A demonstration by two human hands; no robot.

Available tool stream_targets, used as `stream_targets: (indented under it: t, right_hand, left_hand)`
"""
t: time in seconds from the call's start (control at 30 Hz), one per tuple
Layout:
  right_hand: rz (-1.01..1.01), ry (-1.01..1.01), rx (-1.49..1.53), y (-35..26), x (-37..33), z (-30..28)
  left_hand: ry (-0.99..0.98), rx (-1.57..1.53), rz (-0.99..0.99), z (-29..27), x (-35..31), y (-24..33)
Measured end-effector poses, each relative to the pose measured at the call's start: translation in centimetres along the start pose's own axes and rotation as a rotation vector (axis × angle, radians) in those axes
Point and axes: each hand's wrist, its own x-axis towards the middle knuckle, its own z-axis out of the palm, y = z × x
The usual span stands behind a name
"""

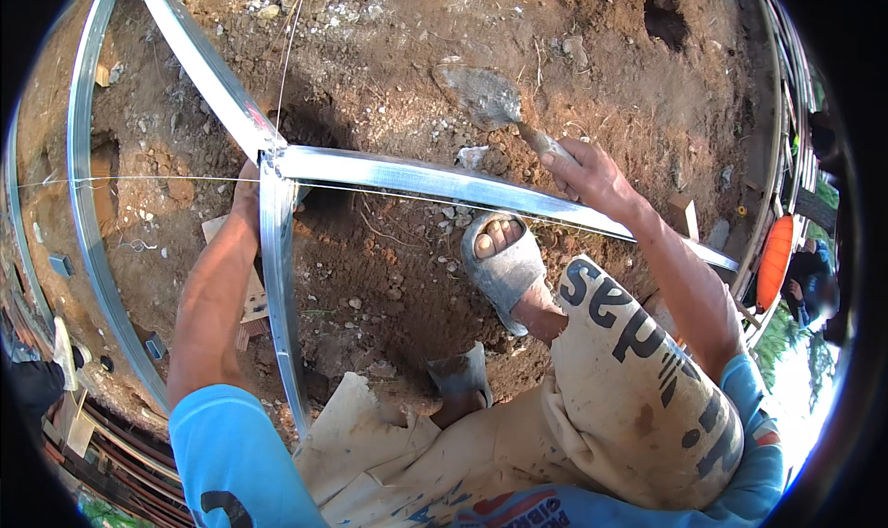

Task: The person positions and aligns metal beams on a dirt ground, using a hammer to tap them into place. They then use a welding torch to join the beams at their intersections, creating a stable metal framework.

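Observation:
My right hand (592, 173) is closed around the handle of a trowel (486, 95), its flat blade dirty with soil and pointing to the far left. The trowel is just past a long silver metal beam (398, 170) that crosses under my right wrist. My left hand (248, 193) is at the joint where this beam meets a second beam (277, 278) running toward me and a third beam (199, 61) slanting to the far left. The metal hides most of its fingers. Thin strings (148, 178) cross near the joint.
A dark hole lies under the joint, and another hole (666, 19) is at the far right. My sandalled foot (504, 264) stands beside the beam. More curved-looking metal beams (81, 158) lie left. An orange object (775, 262) and a person (814, 283) are at the right edge.

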Motion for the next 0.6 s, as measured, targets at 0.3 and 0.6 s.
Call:
stream_targets:
  t: [0.3,0.6]
  right_hand:
    - [-0.015,-0.006,-0.023,0.5,-0.1,-0.2]
    - [-0.038,-0.008,-0.013,0.7,-0.4,-0.5]
  left_hand:
    - [-0.028,-0.373,-0.059,-3.0,3.7,0.2]
    - [-0.02,-0.02,-0.092,-2.5,0.5,0.9]
